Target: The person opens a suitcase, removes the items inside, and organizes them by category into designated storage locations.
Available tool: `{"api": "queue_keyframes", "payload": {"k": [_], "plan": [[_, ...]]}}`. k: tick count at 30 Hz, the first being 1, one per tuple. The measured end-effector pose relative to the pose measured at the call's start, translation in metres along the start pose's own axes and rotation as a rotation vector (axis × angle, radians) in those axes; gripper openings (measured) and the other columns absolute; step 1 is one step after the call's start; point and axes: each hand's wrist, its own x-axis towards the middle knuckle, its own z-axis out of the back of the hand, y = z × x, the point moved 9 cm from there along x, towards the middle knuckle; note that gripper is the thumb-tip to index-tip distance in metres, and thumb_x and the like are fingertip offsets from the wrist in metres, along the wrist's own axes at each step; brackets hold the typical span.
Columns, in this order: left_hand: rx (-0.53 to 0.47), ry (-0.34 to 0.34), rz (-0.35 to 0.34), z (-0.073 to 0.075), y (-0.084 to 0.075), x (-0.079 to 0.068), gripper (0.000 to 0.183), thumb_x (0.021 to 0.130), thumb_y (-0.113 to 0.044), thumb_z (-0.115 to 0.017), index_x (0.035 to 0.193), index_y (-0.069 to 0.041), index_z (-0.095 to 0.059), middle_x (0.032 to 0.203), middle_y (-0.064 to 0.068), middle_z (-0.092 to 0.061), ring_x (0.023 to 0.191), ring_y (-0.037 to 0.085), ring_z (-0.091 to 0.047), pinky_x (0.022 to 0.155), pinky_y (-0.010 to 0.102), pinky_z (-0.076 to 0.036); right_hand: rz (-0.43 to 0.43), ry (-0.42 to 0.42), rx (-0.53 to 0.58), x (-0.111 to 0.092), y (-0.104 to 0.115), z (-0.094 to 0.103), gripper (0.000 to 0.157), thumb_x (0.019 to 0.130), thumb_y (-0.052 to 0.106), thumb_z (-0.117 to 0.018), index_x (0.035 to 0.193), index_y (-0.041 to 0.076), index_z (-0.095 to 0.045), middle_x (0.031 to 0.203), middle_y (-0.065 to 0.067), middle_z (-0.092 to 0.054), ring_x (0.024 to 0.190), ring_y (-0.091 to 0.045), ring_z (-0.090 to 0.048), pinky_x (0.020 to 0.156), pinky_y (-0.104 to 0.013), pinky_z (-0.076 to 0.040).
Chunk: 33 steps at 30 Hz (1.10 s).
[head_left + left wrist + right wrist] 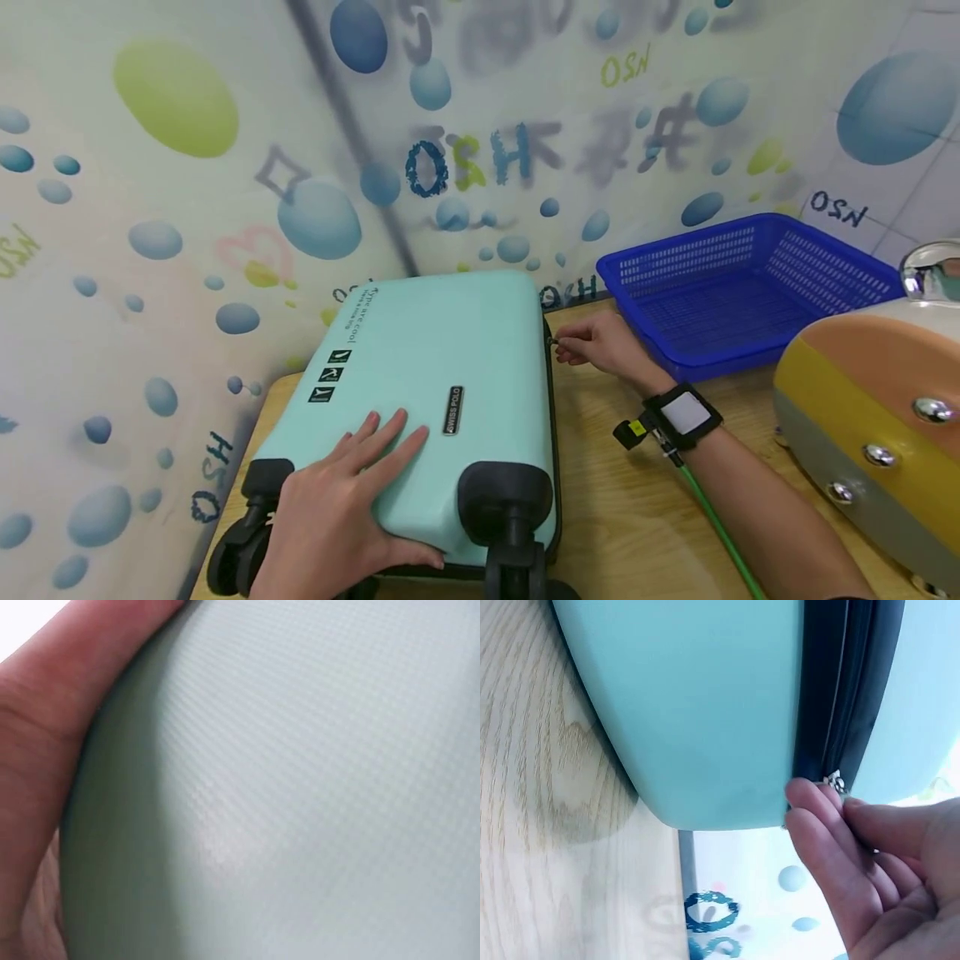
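Suitcase (480, 342) lies on its broad side on the table (622, 533), with the wheels (517, 500) at its end nearest to the person. The left hand (341, 500) rests on the top of the suitcase near this end, with its fingers straight and spread, so it presses but does not grip. The right hand (600, 342) is at the right side of the suitcase, toward the far end, and there its thumb and fingers pinch the small metal puller (835, 781) of the zipper (840, 690). The shell looks hard, stiff and rather smooth, so I suppose that a flat palm can slip on it; it is probably not fragile, but bulky for one hand. The zipper band seems softer, and the puller, being small, is best taken between thumb and fingertip, with a palm steadying the shell. As for containers, the inside of the suitcase is hidden, so I cannot tell what it holds. To the right of the suitcase, at its far end, is a blue basket (682, 364), showing its floor and pierced walls. More to the right of the suitcase, and nearer, is a striped case (832, 375) with metal studs, whose content is not visible.
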Motion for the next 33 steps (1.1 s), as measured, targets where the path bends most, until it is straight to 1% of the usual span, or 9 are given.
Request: {"api": "queue_keyframes", "payload": {"k": [6, 8, 12, 16, 19, 22, 24, 28, 33], "plan": [[0.043, -0.028, -0.003, -0.003, -0.003, 0.005, 0.114, 0.047, -0.093, -0.07, 0.14, -0.027, -0.064, 0.142, 0.002, -0.061, 0.123, 0.031, -0.063, 0.068, 0.039, -0.059, 0.059, 0.032, -0.054, -0.006, 0.013, -0.003, 0.017, 0.097, -0.008, -0.062, 0.109, -0.013, -0.072, 0.091, -0.02, -0.075, 0.079, -0.029, -0.075, 0.068, -0.031, -0.06], [0.046, -0.038, -0.004, -0.003, -0.004, 0.005, 0.113, 0.047, -0.091, -0.072, 0.139, -0.027, -0.065, 0.142, 0.002, -0.061, 0.122, 0.031, -0.063, 0.065, 0.038, -0.059, 0.063, 0.052, -0.07, -0.009, 0.016, -0.002, 0.016, 0.096, -0.009, -0.062, 0.106, -0.013, -0.073, 0.088, -0.019, -0.075, 0.078, -0.028, -0.075, 0.067, -0.031, -0.06], [0.048, -0.052, -0.003, -0.004, -0.006, 0.007, 0.113, 0.045, -0.088, -0.077, 0.138, -0.026, -0.066, 0.141, 0.003, -0.062, 0.122, 0.033, -0.063, 0.069, 0.042, -0.06, 0.064, 0.141, -0.122, -0.017, 0.023, -0.006, 0.017, 0.095, -0.009, -0.062, 0.107, -0.012, -0.073, 0.087, -0.015, -0.075, 0.076, -0.027, -0.075, 0.067, -0.032, -0.061], [0.052, -0.064, -0.002, -0.004, -0.006, 0.008, 0.112, 0.044, -0.086, -0.08, 0.137, -0.024, -0.067, 0.139, 0.005, -0.064, 0.121, 0.034, -0.064, 0.075, 0.047, -0.06, 0.078, 0.286, -0.176, -0.027, 0.032, -0.015, 0.017, 0.095, -0.007, -0.063, 0.108, -0.01, -0.074, 0.088, -0.011, -0.076, 0.076, -0.022, -0.074, 0.066, -0.03, -0.06], [0.057, -0.08, -0.006, -0.003, -0.007, 0.009, 0.111, 0.044, -0.086, -0.08, 0.136, -0.024, -0.068, 0.138, 0.005, -0.064, 0.121, 0.035, -0.064, 0.078, 0.05, -0.059, 0.121, 0.385, -0.199, -0.036, 0.043, -0.021, 0.015, 0.095, -0.005, -0.064, 0.103, -0.006, -0.077, 0.086, -0.008, -0.076, 0.074, -0.017, -0.073, 0.065, -0.029, -0.06], [0.061, -0.097, -0.013, -0.003, -0.008, 0.009, 0.11, 0.046, -0.086, -0.079, 0.135, -0.023, -0.068, 0.137, 0.005, -0.065, 0.121, 0.035, -0.064, 0.079, 0.051, -0.059, 0.173, 0.463, -0.212, -0.045, 0.052, -0.026, 0.014, 0.094, -0.005, -0.066, 0.097, 0.001, -0.079, 0.084, -0.005, -0.076, 0.072, -0.013, -0.073, 0.064, -0.027, -0.059], [0.062, -0.106, -0.017, -0.003, -0.009, 0.009, 0.109, 0.046, -0.086, -0.079, 0.135, -0.023, -0.068, 0.136, 0.005, -0.065, 0.12, 0.035, -0.064, 0.08, 0.051, -0.058, 0.212, 0.504, -0.214, -0.051, 0.058, -0.029, 0.014, 0.093, -0.004, -0.068, 0.094, 0.004, -0.08, 0.082, -0.003, -0.076, 0.07, -0.011, -0.072, 0.063, -0.026, -0.059], [0.063, -0.119, -0.028, -0.002, -0.011, 0.008, 0.108, 0.048, -0.086, -0.078, 0.135, -0.023, -0.068, 0.136, 0.005, -0.065, 0.12, 0.034, -0.064, 0.082, 0.053, -0.058, 0.261, 0.589, -0.222, -0.064, 0.067, -0.036, 0.014, 0.091, -0.002, -0.072, 0.092, 0.01, -0.081, 0.081, 0.001, -0.076, 0.067, -0.007, -0.071, 0.061, -0.026, -0.058], [0.06, -0.141, -0.047, 0.0, -0.013, 0.008, 0.107, 0.05, -0.086, -0.077, 0.135, -0.023, -0.068, 0.136, 0.005, -0.065, 0.12, 0.034, -0.065, 0.083, 0.054, -0.057, 0.322, 0.69, -0.255, -0.081, 0.079, -0.047, 0.014, 0.091, 0.002, -0.073, 0.086, 0.014, -0.08, 0.075, 0.012, -0.072, 0.062, -0.001, -0.068, 0.058, -0.024, -0.057]]}}
